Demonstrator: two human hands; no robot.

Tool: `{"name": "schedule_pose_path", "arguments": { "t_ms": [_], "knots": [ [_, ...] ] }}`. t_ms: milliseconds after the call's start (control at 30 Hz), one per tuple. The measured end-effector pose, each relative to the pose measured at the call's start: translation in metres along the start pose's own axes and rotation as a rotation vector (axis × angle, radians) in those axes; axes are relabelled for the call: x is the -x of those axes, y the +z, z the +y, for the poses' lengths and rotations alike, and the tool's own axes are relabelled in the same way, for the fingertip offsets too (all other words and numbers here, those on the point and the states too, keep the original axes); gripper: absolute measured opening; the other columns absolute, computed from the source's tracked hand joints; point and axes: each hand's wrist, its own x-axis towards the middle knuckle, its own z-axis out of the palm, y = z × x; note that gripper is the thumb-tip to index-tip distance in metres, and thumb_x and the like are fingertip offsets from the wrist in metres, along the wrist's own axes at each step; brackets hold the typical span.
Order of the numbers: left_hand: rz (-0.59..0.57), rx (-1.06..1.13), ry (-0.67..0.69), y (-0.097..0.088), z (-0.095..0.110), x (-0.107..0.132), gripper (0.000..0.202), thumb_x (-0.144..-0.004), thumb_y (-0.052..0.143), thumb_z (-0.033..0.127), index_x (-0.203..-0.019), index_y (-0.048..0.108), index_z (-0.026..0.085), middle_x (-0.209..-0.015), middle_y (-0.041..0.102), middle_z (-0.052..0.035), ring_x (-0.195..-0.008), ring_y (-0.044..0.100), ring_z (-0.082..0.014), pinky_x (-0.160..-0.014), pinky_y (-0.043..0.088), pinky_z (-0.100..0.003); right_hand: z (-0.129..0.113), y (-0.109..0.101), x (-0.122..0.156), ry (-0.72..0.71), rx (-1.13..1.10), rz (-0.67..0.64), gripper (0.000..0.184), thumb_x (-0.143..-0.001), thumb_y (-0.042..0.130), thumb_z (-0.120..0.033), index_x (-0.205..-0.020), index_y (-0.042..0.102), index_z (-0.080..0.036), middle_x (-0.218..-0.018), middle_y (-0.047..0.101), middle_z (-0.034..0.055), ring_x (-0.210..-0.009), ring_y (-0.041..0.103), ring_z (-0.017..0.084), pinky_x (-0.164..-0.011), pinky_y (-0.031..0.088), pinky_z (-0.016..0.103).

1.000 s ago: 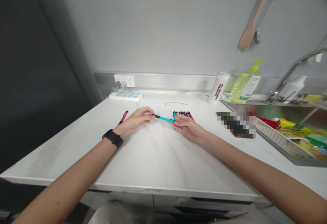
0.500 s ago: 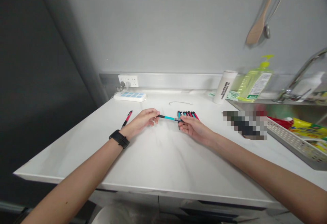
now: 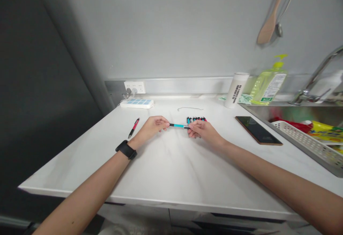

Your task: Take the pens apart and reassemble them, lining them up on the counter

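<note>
My left hand [image 3: 151, 128] and my right hand [image 3: 204, 131] face each other above the white countertop [image 3: 171, 167]. Between them lies a teal and black pen [image 3: 178, 125], nearly level. Its black tip sits in my left fingertips, and its other end is pinched in my right fingers. Just behind my right fingers is a tight row of several red and teal pens [image 3: 197, 119], partly hidden by that hand. A lone red pen [image 3: 133, 128] lies to the left of my left hand. A black watch [image 3: 126, 149] circles my left wrist.
Along the wall are a power strip [image 3: 136, 103], a thin wire [image 3: 190, 108], a white bottle [image 3: 235, 90] and a green pump bottle [image 3: 268, 84]. On the right, a phone [image 3: 258, 130] lies beside a steel sink [image 3: 294, 113] holding a wire basket [image 3: 308, 145].
The teal pen has levelled out from a slight tilt, and my hands stay on it. The whole scene has shifted right and down slightly in the view.
</note>
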Motion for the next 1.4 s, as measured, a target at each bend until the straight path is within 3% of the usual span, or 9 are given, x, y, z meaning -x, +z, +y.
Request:
{"name": "schedule_pose_path", "arguments": {
  "t_ms": [167, 267, 400, 600, 800, 933, 1100, 1300, 1400],
  "knots": [
    [-0.032, -0.051, -0.012, -0.004, 0.001, 0.003, 0.023, -0.071, 0.069, 0.035, -0.074, 0.067, 0.013, -0.060, 0.063, -0.0033, -0.054, 0.053, -0.0109, -0.054, 0.041, -0.022, 0.004, -0.001, -0.001, -0.209, 0.261, -0.008, 0.020, -0.070, 0.072, -0.033, -0.078, 0.062, -0.017, -0.066, 0.066, 0.0019, -0.063, 0.064, 0.014, -0.063, 0.053, 0.027],
    [-0.034, -0.086, -0.039, -0.002, 0.000, 0.002, 0.036, -0.077, 0.060, 0.045, -0.061, 0.062, 0.013, -0.053, 0.059, -0.0024, -0.047, 0.050, -0.0095, -0.050, 0.038, -0.022, 0.003, -0.003, -0.001, -0.330, 0.404, 0.047, 0.018, -0.071, 0.069, -0.033, -0.079, 0.064, -0.018, -0.075, 0.066, 0.0030, -0.072, 0.063, 0.016, -0.071, 0.053, 0.031],
    [-0.161, -0.127, -0.145, 0.002, -0.007, -0.002, 0.054, -0.081, 0.048, 0.057, -0.050, 0.055, 0.013, -0.042, 0.052, -0.0021, -0.038, 0.045, -0.0087, -0.045, 0.035, -0.023, 0.002, -0.007, -0.003, -0.486, 0.538, 0.097, 0.012, -0.074, 0.065, -0.031, -0.075, 0.065, -0.019, -0.085, 0.062, 0.0050, -0.086, 0.061, 0.019, -0.076, 0.052, 0.032],
    [-0.185, 0.048, -0.011, 0.005, -0.007, -0.002, 0.044, -0.061, 0.076, 0.044, -0.089, 0.062, 0.014, -0.080, 0.068, -0.0048, -0.065, 0.060, -0.0120, -0.058, 0.043, -0.022, -0.001, -0.005, 0.000, -0.476, 0.603, 0.108, 0.010, -0.076, 0.062, -0.029, -0.078, 0.066, -0.020, -0.082, 0.059, 0.0048, -0.082, 0.058, 0.018, -0.066, 0.052, 0.029],
    [-0.221, 0.017, -0.149, 0.007, -0.003, 0.001, 0.050, -0.078, 0.052, 0.059, -0.072, 0.061, 0.010, -0.059, 0.063, -0.0055, -0.051, 0.055, -0.0110, -0.049, 0.037, -0.023, -0.004, -0.002, 0.002, -0.483, 0.594, 0.114, 0.009, -0.076, 0.060, -0.026, -0.079, 0.066, -0.020, -0.082, 0.059, 0.0047, -0.080, 0.056, 0.017, -0.063, 0.051, 0.027],
    [-0.200, 0.117, -0.085, 0.007, -0.005, 0.002, 0.045, -0.063, 0.076, 0.045, -0.093, 0.059, 0.015, -0.079, 0.066, -0.0039, -0.061, 0.060, -0.0113, -0.052, 0.041, -0.021, -0.002, -0.002, 0.002, -0.479, 0.590, 0.103, 0.009, -0.075, 0.059, -0.024, -0.079, 0.066, -0.020, -0.083, 0.058, 0.0050, -0.082, 0.056, 0.017, -0.064, 0.051, 0.027],
    [-0.225, 0.150, -0.185, 0.006, -0.003, 0.005, 0.040, -0.079, 0.057, 0.052, -0.080, 0.059, 0.012, -0.064, 0.063, -0.0038, -0.052, 0.057, -0.0097, -0.050, 0.039, -0.021, 0.000, -0.001, 0.001, -0.492, 0.567, 0.086, 0.011, -0.077, 0.059, -0.028, -0.079, 0.067, -0.021, -0.082, 0.058, 0.0050, -0.082, 0.056, 0.017, -0.064, 0.051, 0.028],
    [-0.228, 0.210, -0.167, 0.006, 0.004, 0.008, 0.048, -0.060, 0.079, 0.039, -0.096, 0.060, 0.015, -0.075, 0.066, -0.0027, -0.059, 0.058, -0.0101, -0.053, 0.040, -0.022, 0.003, -0.001, 0.000, -0.487, 0.551, 0.057, 0.014, -0.078, 0.061, -0.033, -0.078, 0.069, -0.021, -0.085, 0.058, 0.0057, -0.082, 0.057, 0.018, -0.066, 0.051, 0.029],
    [-0.277, 0.255, -0.217, 0.005, 0.003, 0.008, 0.040, -0.071, 0.070, 0.046, -0.093, 0.060, 0.014, -0.069, 0.065, -0.0027, -0.052, 0.056, -0.0092, -0.052, 0.040, -0.023, 0.004, -0.001, -0.001, -0.486, 0.520, 0.044, 0.017, -0.078, 0.062, -0.036, -0.080, 0.070, -0.022, -0.086, 0.059, 0.0064, -0.083, 0.058, 0.018, -0.067, 0.051, 0.030]
  ]
}}
